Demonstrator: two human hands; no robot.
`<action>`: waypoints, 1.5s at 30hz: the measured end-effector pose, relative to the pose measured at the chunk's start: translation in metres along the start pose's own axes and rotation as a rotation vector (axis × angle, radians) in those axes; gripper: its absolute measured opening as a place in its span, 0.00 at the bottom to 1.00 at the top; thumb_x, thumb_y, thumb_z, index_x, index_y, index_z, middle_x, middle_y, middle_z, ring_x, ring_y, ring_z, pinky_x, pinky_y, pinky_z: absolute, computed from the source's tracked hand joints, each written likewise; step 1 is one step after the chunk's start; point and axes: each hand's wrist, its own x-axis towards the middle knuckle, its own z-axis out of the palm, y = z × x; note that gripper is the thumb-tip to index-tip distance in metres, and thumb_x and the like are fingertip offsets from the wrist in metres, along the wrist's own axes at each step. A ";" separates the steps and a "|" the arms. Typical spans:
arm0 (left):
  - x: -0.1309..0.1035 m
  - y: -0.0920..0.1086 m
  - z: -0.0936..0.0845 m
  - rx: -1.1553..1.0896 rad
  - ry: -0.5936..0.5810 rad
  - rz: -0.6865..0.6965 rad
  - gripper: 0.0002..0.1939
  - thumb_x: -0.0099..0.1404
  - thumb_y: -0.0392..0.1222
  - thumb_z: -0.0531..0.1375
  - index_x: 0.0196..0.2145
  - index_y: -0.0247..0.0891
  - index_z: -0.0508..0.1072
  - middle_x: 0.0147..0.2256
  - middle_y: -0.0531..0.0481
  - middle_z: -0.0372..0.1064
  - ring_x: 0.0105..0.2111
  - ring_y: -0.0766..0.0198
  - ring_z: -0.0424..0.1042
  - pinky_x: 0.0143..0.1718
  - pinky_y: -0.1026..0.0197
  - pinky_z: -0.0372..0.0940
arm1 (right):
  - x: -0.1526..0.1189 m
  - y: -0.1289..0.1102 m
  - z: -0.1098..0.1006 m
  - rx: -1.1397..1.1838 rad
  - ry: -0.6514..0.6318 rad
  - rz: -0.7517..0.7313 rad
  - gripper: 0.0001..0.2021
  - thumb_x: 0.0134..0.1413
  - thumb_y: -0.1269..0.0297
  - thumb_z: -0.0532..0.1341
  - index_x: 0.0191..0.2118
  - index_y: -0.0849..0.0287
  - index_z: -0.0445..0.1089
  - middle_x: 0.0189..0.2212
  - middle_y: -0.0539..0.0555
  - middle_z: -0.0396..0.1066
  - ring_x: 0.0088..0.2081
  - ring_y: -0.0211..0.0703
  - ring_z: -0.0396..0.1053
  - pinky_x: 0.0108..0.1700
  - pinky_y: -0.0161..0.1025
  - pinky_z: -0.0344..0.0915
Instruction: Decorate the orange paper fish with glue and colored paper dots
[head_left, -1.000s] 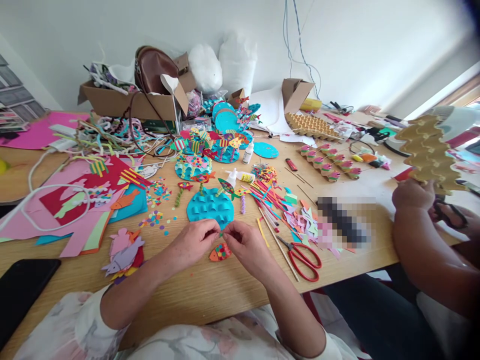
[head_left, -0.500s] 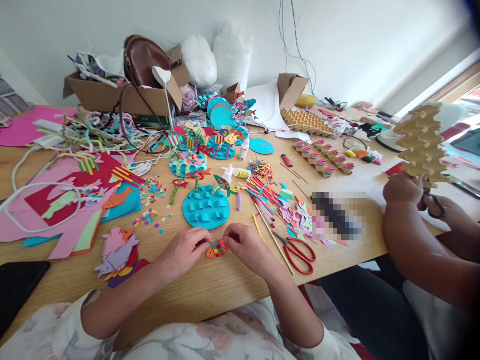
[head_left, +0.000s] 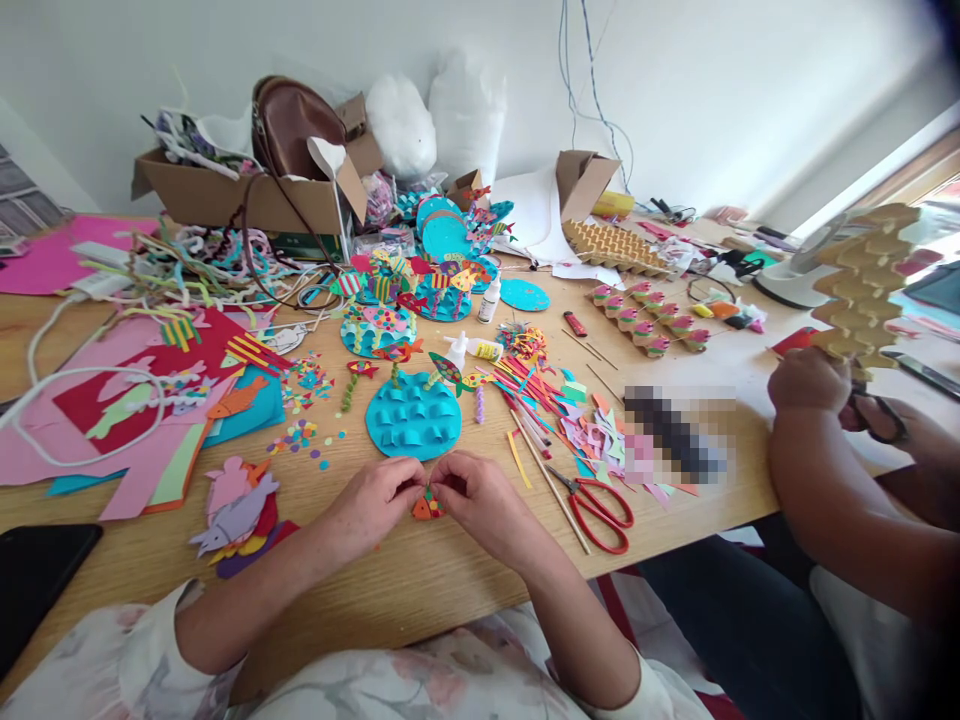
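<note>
The paper fish [head_left: 426,509] lies crosswise at lower centre of the frame, just below the pinching fingertips of the left hand [head_left: 376,502] and right hand [head_left: 480,500], the right overlapping its tail end; what they pinch, I cannot tell.

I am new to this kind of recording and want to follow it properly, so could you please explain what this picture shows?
There is no machine here: a person works with two bare hands. One camera, worn on the head, looks forward and down. On the table lie a blue disc, red scissors, paper strips and a glue bottle. The left hand and right hand meet, fingertips close together, at a paper fish; whatever they pinch is too small to tell. At the right, another person's hand holds an egg tray.
</note>
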 end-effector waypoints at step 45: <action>-0.025 -0.026 0.027 0.494 0.050 0.405 0.10 0.65 0.31 0.49 0.34 0.34 0.70 0.33 0.48 0.68 0.36 0.62 0.65 0.38 0.60 0.65 | 0.011 0.012 0.004 -0.505 -0.197 0.208 0.09 0.49 0.71 0.54 0.32 0.59 0.72 0.33 0.55 0.74 0.34 0.41 0.69 0.32 0.33 0.55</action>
